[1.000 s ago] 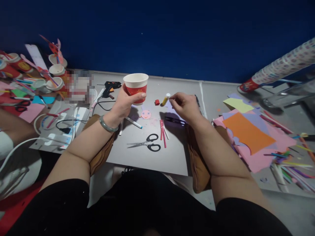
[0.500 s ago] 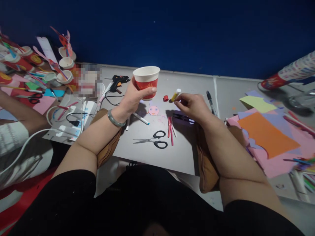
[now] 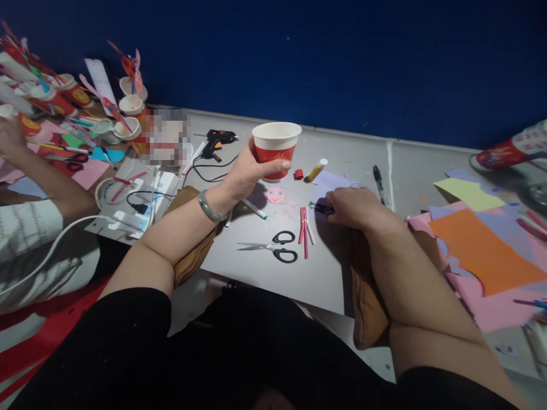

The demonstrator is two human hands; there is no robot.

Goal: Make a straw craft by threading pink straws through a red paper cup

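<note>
My left hand is wrapped round a red and white paper cup, held upright above the table. Low over the table, my right hand has its fingers curled at the end of black pens; the fingertips are partly hidden. A yellow glue stick stands beyond that hand, beside its red cap. Below the cup lies a pink paper circle with a drawn face. Black-handled scissors and several red and pink sticks lie nearer to me.
A black glue gun with a cable lies left of the cup, near a white power strip. Coloured paper is piled at right. Decorated cups crowd the left, where another person's arm reaches in.
My right hand has let go of the glue stick, which now stands on the table, and has moved nearer to me, onto the black pens. The left hand still holds the cup.
</note>
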